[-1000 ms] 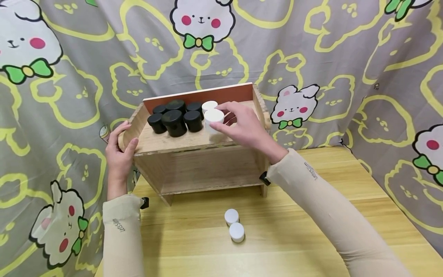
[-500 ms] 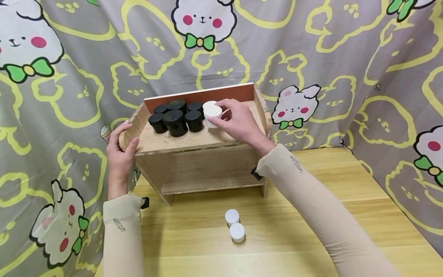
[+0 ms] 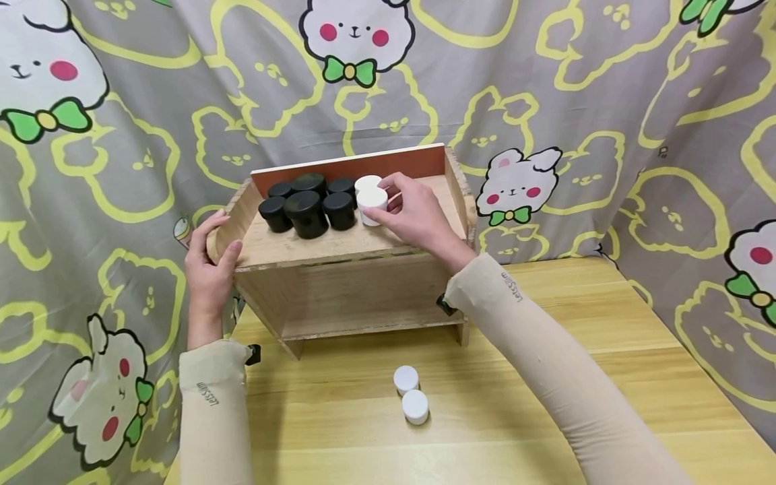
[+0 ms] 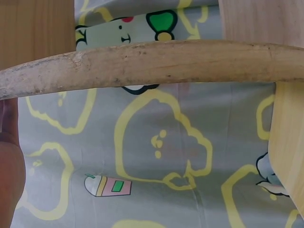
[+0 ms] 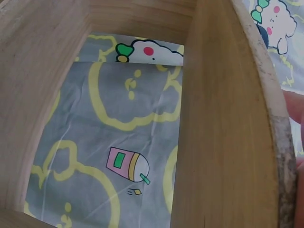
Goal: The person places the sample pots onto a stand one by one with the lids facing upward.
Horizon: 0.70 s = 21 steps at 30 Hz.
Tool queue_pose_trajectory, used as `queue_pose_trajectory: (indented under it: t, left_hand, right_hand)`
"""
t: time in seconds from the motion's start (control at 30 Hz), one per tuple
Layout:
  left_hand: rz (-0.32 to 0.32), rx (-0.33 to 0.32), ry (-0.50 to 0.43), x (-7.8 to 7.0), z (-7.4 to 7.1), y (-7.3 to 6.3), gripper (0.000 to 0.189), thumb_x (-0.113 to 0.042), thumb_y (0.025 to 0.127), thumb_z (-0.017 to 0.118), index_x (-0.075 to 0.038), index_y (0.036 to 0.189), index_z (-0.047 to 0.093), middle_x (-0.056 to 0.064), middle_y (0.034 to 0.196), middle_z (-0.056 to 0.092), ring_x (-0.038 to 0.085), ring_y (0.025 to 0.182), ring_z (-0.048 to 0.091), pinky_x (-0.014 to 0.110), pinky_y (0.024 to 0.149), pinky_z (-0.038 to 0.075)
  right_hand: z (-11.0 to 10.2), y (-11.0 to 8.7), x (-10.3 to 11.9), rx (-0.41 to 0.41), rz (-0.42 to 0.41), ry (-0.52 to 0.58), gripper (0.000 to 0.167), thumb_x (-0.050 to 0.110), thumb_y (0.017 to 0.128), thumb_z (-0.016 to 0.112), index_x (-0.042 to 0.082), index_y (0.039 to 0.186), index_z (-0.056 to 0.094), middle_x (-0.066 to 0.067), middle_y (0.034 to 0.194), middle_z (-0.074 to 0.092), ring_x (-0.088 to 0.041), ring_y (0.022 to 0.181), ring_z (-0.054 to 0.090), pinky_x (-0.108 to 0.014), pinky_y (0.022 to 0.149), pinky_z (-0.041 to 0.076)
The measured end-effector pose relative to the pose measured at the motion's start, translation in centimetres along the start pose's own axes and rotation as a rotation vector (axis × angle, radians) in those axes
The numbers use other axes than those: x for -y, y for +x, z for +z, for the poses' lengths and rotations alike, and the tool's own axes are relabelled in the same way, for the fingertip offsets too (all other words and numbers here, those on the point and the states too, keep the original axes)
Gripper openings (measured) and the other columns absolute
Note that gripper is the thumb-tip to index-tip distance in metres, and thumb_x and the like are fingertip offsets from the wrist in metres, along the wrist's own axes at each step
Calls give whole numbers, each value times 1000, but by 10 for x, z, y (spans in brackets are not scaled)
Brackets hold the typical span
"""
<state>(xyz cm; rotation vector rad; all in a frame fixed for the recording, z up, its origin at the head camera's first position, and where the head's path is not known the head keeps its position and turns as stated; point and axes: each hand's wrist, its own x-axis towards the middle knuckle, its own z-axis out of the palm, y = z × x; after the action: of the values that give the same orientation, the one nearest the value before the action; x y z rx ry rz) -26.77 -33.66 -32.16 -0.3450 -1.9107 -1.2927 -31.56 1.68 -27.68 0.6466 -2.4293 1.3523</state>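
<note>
On top of a small wooden shelf (image 3: 267, 250), my right hand (image 3: 415, 210) pinches a white lidded jar (image 3: 372, 206) between thumb and fingers. The jar stands upright at the board, just right of the black jars. Behind it is a second white jar (image 3: 367, 182), partly covered by the front one. Several black jars (image 3: 306, 214) stand in two rows to the left. My left hand (image 3: 209, 266) grips the shelf's left side panel, thumb at the front corner. In the right wrist view, parts of the fingers (image 5: 295, 107) show at the right edge; the jar is mostly hidden there.
Two small white jars (image 3: 415, 407) stand close together on the wooden table (image 3: 515, 431) in front of the shelf. A reddish-brown back board (image 3: 418, 164) and a right side panel (image 3: 459, 192) border the top board. A patterned curtain (image 3: 576, 121) hangs behind.
My right hand has moved slightly left and lowered the white jar onto the top board, in front of the other white one. The left hand has kept its hold on the shelf.
</note>
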Motion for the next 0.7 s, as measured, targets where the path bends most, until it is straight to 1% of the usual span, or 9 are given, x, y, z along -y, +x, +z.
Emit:
queue_pose_trajectory:
  t: [0.2, 0.33, 0.57, 0.7]
  left_hand:
    - [-3, -3, 4, 1, -2, -1, 44, -4, 93, 70, 0, 136, 62, 8, 150, 58, 12, 138, 51, 23, 111, 39]
    - [-16, -1, 20, 2, -2, -1, 45, -5, 93, 70, -2, 137, 62, 7, 151, 57, 11, 138, 51, 23, 110, 40]
    - [-9, 9, 12, 3, 0, 0, 45, -6, 94, 70, -1, 137, 61, 7, 151, 57, 12, 139, 50, 23, 111, 40]
    - [-8, 0, 10, 2, 0, 0, 45, -4, 93, 70, 0, 137, 62, 7, 151, 58, 11, 138, 51, 23, 111, 40]
  right_hand:
    - [3, 0, 2, 17, -7, -36, 48, 31, 90, 81, 5, 126, 62, -9, 110, 70, -20, 97, 71, -33, 87, 57]
    - [4, 0, 2, 9, -13, -53, 48, 32, 90, 81, 5, 125, 63, -9, 110, 71, -20, 96, 71, -33, 87, 57]
    - [3, 0, 1, -7, -7, -70, 48, 31, 90, 81, 5, 126, 62, -9, 110, 70, -20, 95, 71, -32, 86, 57]
    - [4, 1, 1, -5, -12, -74, 49, 30, 90, 81, 4, 127, 61, -9, 112, 70, -20, 95, 71, -32, 87, 57]
